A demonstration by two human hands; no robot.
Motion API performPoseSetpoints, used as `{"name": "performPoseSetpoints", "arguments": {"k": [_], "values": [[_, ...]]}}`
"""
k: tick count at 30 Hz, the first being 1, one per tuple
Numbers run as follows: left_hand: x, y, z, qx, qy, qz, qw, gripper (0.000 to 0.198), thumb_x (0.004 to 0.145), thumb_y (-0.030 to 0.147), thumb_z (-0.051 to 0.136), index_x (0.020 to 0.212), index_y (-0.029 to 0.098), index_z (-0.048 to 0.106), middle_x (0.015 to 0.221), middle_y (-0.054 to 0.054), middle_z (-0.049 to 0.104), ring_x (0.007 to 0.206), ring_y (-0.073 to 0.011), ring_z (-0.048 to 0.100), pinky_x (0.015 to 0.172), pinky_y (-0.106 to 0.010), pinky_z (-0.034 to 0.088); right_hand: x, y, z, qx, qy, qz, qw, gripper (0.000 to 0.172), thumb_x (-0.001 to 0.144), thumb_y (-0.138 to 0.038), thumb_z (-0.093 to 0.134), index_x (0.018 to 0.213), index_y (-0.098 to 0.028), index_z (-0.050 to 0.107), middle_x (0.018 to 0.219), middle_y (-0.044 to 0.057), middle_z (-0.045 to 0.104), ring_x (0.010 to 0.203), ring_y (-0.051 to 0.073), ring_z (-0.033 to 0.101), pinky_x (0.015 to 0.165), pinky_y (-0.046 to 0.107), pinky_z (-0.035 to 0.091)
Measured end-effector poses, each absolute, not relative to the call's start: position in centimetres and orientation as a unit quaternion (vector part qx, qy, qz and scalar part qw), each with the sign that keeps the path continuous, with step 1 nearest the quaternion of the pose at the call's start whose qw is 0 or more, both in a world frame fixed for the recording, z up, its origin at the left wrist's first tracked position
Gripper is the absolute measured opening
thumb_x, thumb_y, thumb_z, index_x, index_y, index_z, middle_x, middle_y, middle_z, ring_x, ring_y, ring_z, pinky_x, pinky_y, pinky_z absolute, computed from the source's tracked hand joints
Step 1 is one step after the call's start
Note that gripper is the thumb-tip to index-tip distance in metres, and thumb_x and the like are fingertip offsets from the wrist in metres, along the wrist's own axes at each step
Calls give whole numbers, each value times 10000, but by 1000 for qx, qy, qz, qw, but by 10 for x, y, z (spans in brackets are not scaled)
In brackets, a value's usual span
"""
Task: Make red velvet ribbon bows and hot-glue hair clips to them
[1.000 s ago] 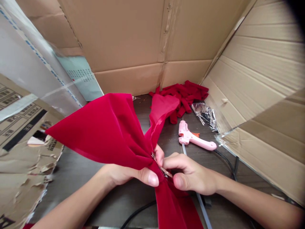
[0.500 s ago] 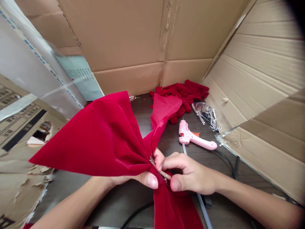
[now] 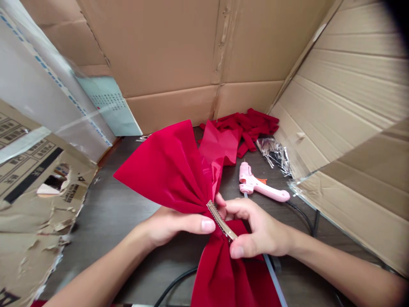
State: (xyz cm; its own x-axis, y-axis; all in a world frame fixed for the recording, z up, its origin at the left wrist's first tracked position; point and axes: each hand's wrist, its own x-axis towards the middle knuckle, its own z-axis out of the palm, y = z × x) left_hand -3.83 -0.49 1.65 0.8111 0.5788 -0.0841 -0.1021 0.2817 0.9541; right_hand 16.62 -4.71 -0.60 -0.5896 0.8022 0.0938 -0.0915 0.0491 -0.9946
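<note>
While right hand [image 3: 259, 228] pinches metal hair clip [image 3: 221, 219] against gathered waist of red velvet bow [image 3: 169, 170], left hand [image 3: 174, 226] grips bow from beneath, both held above table [image 3: 123, 187]. Pink glue gun [image 3: 258, 183] lies just beyond right hand; red fabric strips [image 3: 249, 130] heaped against cardboard wall [image 3: 172, 51] at table's far edge, bagged silver clips [image 3: 275, 154] beside them.

- a pink glue gun [image 3: 255, 183] lying on the dark wooden table [image 3: 111, 183]
- a clear glue stick [image 3: 271, 273] beside it
- a heap of red fabric strips [image 3: 249, 125]
- a small bag [image 3: 275, 154], apparently of metal clips, hard to make out
- a black cable [image 3: 175, 283]
- cardboard walls [image 3: 169, 51]
- a wall calendar [image 3: 108, 102]
</note>
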Motion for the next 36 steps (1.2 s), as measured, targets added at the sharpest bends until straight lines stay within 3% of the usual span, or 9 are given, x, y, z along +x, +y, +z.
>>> {"name": "performPoseSetpoints", "arguments": {"k": [4, 8, 11, 16, 22, 36], "values": [[-34, -9, 19, 591, 282, 260, 710, 389, 672, 467, 803, 892, 164, 697, 865, -50, 701, 853, -217, 622, 829, -338, 485, 165, -47, -7, -312, -633, 625, 334, 417, 628, -411, 847, 752, -158, 541, 673, -36, 508, 613, 100, 421, 561, 219, 347], [-30, -12, 19, 574, 345, 340, 660, 379, 664, 527, 787, 728, 176, 661, 654, -12, 620, 785, -214, 594, 780, -330, 487, 162, -49, -6, -335, -621, 629, 326, 383, 645, -349, 836, 724, -166, 509, 684, -35, 514, 630, 100, 435, 565, 213, 361], [-29, -12, 18, 574, 393, 350, 628, 375, 635, 501, 809, 680, 174, 630, 621, -3, 590, 721, -191, 573, 716, -308, 480, 162, -50, -7, -359, -616, 631, 305, 364, 664, -347, 834, 739, -161, 530, 698, -28, 534, 646, 108, 460, 577, 218, 377], [-29, -11, 16, 601, 451, 287, 595, 458, 681, 584, 731, 608, 160, 572, 525, 14, 517, 493, -113, 446, 484, -252, 363, 161, -48, -5, -356, -602, 644, 310, 402, 657, -431, 848, 769, -154, 580, 808, 17, 625, 783, 169, 579, 743, 289, 480], [-28, -11, 17, 607, 461, 256, 595, 486, 702, 611, 672, 582, 150, 577, 533, -14, 536, 506, -117, 474, 505, -254, 375, 163, -43, -1, -279, -614, 668, 314, 497, 717, -514, 803, 1042, -148, 715, 1089, 80, 704, 1065, 247, 641, 1044, 396, 434], [-28, -9, 17, 575, 441, 250, 642, 470, 679, 612, 683, 648, 144, 642, 558, -22, 558, 528, -131, 485, 527, -272, 373, 164, -46, -2, -300, -642, 634, 309, 356, 774, -318, 797, 1101, -183, 752, 1098, 43, 731, 1100, 228, 653, 1052, 344, 449]]}}
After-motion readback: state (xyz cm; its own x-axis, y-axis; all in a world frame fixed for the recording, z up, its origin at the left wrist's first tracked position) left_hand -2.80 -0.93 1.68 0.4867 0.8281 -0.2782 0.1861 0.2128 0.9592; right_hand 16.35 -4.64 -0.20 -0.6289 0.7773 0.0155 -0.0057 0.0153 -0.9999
